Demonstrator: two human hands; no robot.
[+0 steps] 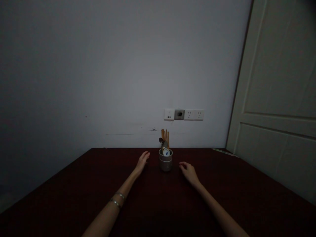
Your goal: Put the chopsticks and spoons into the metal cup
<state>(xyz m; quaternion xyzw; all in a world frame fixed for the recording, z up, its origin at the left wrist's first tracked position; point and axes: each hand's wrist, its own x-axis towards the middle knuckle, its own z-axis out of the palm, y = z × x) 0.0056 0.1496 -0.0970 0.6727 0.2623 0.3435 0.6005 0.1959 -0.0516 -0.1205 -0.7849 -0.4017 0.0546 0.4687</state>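
A grey utensil holder (166,164) stands upright on the dark red table, roughly in the middle. Several wooden chopsticks (166,135) rise out of it. A dark metal spoon (161,140) leans at its left, and a white spoon with a blue pattern (166,152) sits at its front rim. To the left of the holder, my left hand (142,162) is open and empty, fingers stretched forward, apart from it. My right hand (188,171) rests over the table on the other side, its fingers loosely bent and apart, holding nothing and not touching the holder.
The table (158,204) reaches back to a pale wall with a row of sockets (194,114). At the right stands a light panelled door (278,98). A thin flat strip (225,152) lies near the table's back right edge.
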